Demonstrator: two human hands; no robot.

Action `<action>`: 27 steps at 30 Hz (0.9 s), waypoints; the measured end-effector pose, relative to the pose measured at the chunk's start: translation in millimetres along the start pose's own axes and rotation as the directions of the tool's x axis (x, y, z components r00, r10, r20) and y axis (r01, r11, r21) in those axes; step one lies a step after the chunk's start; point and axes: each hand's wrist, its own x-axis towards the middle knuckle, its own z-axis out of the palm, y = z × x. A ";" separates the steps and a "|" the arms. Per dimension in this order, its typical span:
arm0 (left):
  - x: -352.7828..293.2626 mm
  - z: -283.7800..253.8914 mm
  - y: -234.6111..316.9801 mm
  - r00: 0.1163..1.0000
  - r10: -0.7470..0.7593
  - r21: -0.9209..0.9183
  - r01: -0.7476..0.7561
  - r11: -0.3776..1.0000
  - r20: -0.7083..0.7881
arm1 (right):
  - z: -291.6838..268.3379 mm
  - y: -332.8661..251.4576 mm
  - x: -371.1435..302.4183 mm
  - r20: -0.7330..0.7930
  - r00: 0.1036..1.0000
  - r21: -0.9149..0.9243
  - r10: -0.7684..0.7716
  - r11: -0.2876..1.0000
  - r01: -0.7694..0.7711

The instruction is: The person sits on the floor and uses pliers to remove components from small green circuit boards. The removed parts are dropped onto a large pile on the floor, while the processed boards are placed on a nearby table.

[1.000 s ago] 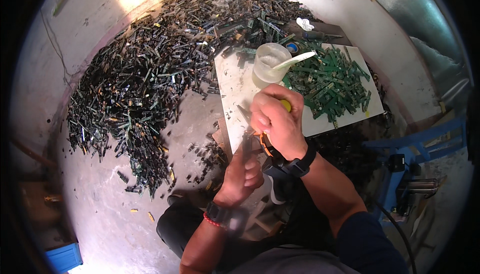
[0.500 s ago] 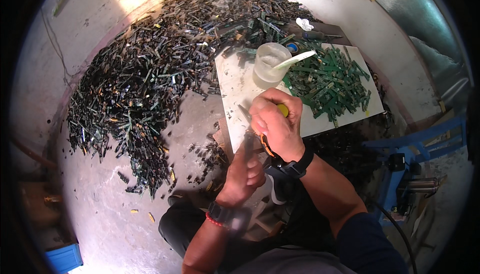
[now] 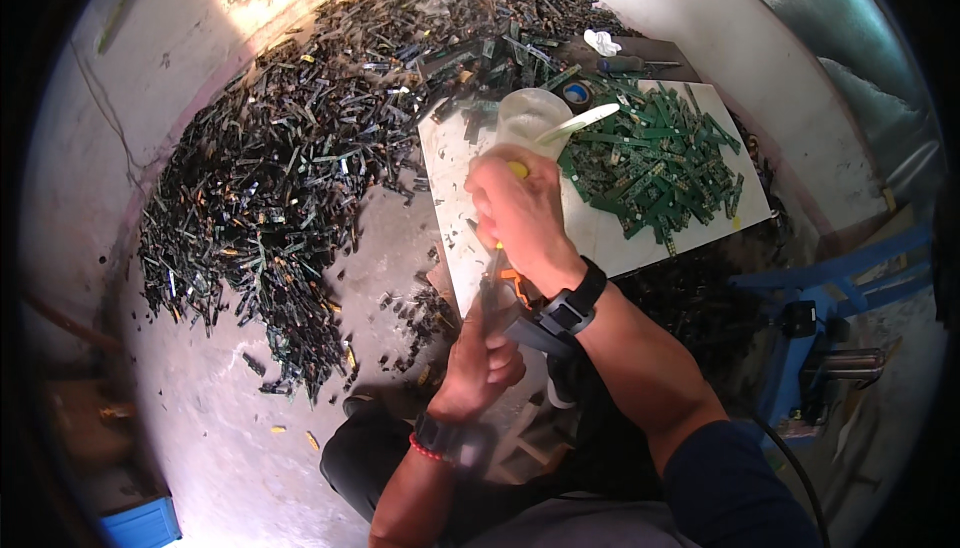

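Note:
My right hand (image 3: pixel 520 213) is closed around a tool whose round yellow handle end (image 3: pixel 517 170) shows above the fist. The rest of that tool is mostly hidden by my fingers. Lower down, my left hand (image 3: pixel 478 363) is closed with the thumb along a dark narrow strip (image 3: pixel 490 293), blurred and partly covered. An orange-and-black piece (image 3: pixel 517 286) shows beside the strip, below my right fist. Just beyond my right hand, a translucent plastic cup (image 3: pixel 530 116) stands on the white board (image 3: pixel 450 203), with a pale flat-handled utensil (image 3: pixel 580 123) leaning across its rim.
Green circuit-board strips (image 3: pixel 655 163) are heaped on the board's right side, beside a tape roll (image 3: pixel 575 96). A screwdriver (image 3: pixel 622 65) and crumpled white tissue (image 3: pixel 602 43) lie behind. Dark strips (image 3: pixel 270 168) cover the floor leftward. A blue stool-like frame (image 3: pixel 790 348) stands right.
My right hand has moved slightly left and turned, so the yellow handle end now sits higher near the cup. My left hand stays nearly in place. The whole view has shifted a little.

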 end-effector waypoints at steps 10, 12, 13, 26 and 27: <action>-1.0 9.3 2.5 0.999 -0.010 -0.020 0.009 1.000 -0.041 | -8.2 -9.9 -36.2 0.104 0.978 0.050 -0.183 0.983 0.179; -0.1 8.6 1.0 1.000 0.002 -0.009 -0.002 1.000 -0.005 | -8.0 -10.8 -37.3 0.073 0.977 0.043 -0.199 0.980 0.196; 0.0 8.4 0.9 1.000 0.001 -0.018 -0.001 1.000 -0.001 | -8.4 -9.4 -36.7 0.061 0.979 0.058 -0.194 0.980 0.191; 1.1 0.9 2.1 0.999 -0.027 -0.067 0.031 0.997 0.047 | 12.6 -2.0 -18.8 0.038 0.963 -0.183 -0.267 0.946 0.269; 1.0 0.4 1.9 0.998 -0.036 -0.056 0.038 0.998 0.050 | 13.7 -0.1 -15.6 0.047 0.969 -0.184 -0.242 0.951 0.247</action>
